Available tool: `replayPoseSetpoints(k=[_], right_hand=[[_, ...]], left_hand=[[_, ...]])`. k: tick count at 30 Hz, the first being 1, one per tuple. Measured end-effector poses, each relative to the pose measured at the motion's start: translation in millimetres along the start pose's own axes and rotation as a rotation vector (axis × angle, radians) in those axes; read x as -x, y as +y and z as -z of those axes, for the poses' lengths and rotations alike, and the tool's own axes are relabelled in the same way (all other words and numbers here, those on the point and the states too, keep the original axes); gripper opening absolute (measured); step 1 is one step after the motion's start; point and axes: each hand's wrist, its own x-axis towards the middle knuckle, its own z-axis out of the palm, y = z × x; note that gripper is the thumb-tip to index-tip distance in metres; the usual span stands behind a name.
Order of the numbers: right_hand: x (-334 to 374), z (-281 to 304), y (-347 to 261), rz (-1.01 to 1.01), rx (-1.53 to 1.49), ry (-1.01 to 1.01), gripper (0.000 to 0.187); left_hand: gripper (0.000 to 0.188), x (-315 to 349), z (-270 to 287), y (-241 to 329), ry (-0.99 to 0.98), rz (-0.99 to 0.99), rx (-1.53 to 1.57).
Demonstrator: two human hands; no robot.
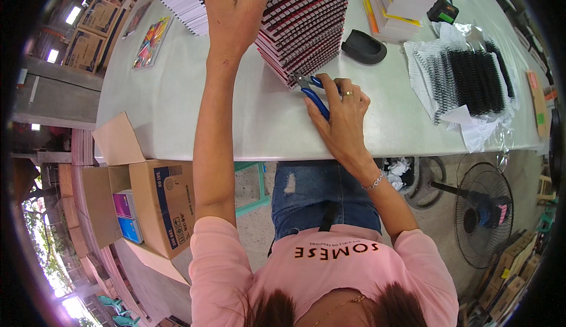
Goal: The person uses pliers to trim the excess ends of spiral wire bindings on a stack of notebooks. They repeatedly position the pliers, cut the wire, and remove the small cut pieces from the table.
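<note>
A tall stack of spiral-bound notebooks [306,20], with dark coils and red edges, stands at the top middle of the table. My left hand [233,8] lies over its left side, thumb and fingers spread apart; the fingertips are cut off by the frame's top edge. My right hand [345,114] is closed around blue-handled wire cutters [316,100]. The cutters' metal jaws touch the near corner of the stack, at a coil's end. Left of the stack, white-paged books with black coils [174,0] lie fanned out, partly behind my left hand.
The white table [159,114] also bears a black curved object [364,47], booklet stacks [401,8], a tape measure [442,11], loose black coils [474,82] on crumpled wrapping and a colourful booklet [152,43]. An open carton [171,203] and a fan [483,215] stand below the table's edge.
</note>
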Motion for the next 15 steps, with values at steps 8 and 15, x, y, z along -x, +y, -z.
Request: replayPoseSetpoints(k=[8,15], right_hand=[[-0.2,-0.8,-1.9,0.002,0.023,0.015,0.048],[-9.4,5.3,-1.6,-0.172,-0.253,-0.197,0.040]], left_hand=[[0.029,-1.1,2.1,-1.9,-0.009,-0.031,0.010],[0.028,-1.0,0.1,-0.7,0.005,-0.017,0.019]])
